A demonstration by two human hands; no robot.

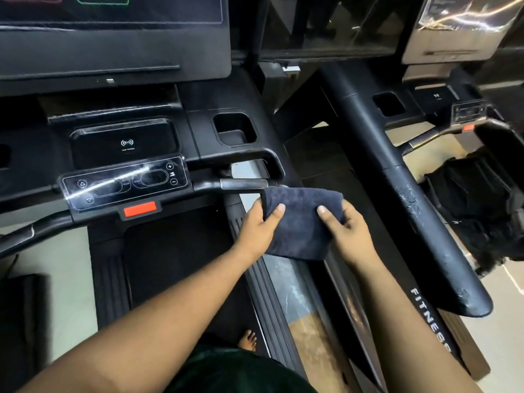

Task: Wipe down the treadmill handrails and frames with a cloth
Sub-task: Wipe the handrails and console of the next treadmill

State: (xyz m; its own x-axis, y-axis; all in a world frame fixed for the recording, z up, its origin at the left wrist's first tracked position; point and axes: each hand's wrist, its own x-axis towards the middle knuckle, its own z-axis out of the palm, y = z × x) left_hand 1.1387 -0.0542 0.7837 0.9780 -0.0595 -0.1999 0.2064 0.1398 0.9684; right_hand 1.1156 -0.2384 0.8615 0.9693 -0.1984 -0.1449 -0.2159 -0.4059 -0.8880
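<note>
Holding the folded dark blue terry cloth (302, 222) between both hands, we are pinching its edges: left hand (262, 226) and right hand (350, 232) each curling thumb and fingers around it, just below the chrome grip bar (243, 183). We are judging it best to wrap the cloth round the bar and slide firmly. Beside us, the scuffed black tubular handrail (405, 194) is awaiting; pale flooring (71, 265) is showing beneath.
</note>
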